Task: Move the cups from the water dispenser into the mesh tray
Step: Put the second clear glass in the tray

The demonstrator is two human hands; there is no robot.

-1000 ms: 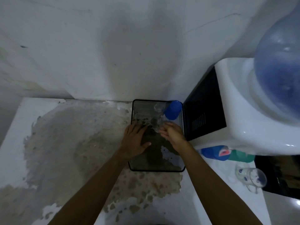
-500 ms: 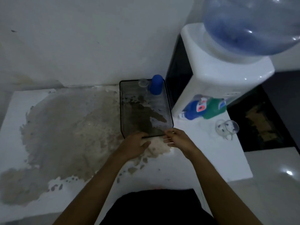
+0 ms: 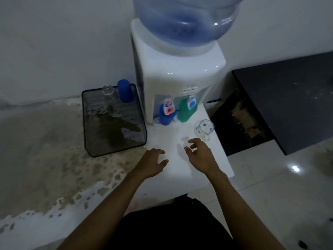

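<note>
I see both hands empty over the white counter (image 3: 169, 181). Left hand (image 3: 153, 162) palm down, fingers loosely curled, holding nothing, just right of the tray (image 3: 115, 150) front corner. Right hand (image 3: 199, 153) fingers spread open, near the glass cup (image 3: 204, 128), not touching it. Tray holds a blue cup (image 3: 125, 91) and a clear glass (image 3: 107, 90) at its far end. Another blue cup (image 3: 164, 116) and a green cup (image 3: 185, 111) stand under the dispenser (image 3: 178, 69) taps.

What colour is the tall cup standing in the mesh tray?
Solid blue, seen in the head view: the cup stands at the tray's far corner.
</note>
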